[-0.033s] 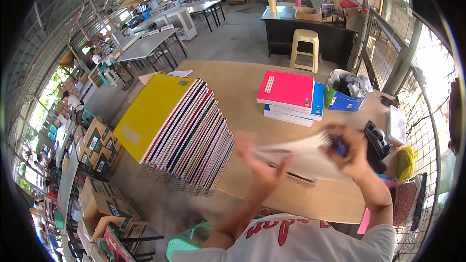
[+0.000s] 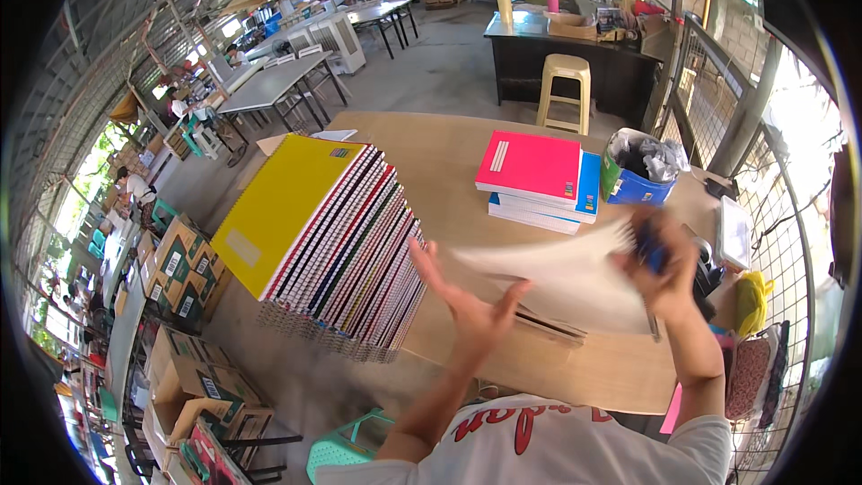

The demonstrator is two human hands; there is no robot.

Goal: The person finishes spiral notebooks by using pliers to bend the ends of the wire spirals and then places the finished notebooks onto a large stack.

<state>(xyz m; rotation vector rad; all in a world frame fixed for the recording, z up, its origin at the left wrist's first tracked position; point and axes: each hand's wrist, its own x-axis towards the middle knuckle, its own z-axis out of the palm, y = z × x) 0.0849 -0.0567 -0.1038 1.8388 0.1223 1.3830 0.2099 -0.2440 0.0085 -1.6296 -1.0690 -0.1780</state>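
My left hand (image 2: 474,305) is spread, thumb apart from the fingers, at the near edge of a pale open notebook (image 2: 561,278). The notebook's pages are lifted and smeared by motion, and its far right edge looks toothed. My right hand (image 2: 666,265) is curled round a small dark blue object (image 2: 652,250) at the notebook's right end; blur hides its kind. Left of my hands rises a tall stack of spiral notebooks (image 2: 346,242) with a yellow cover on top. Beyond the open notebook lie a pink notebook (image 2: 530,164) and blue notebooks (image 2: 588,184), piled together.
The brown table (image 2: 431,130) also holds a blue-green box (image 2: 642,181) of crumpled plastic, a clear lidded container (image 2: 734,232) and a yellow bag (image 2: 752,301). A green stool (image 2: 346,449) stands near left. Cartons (image 2: 184,274) are stacked on the floor; wire mesh borders the right.
My left hand has shifted left, its fingers more spread. My right hand has moved right and up with the blue object, and the lifted pages have swung rightward.
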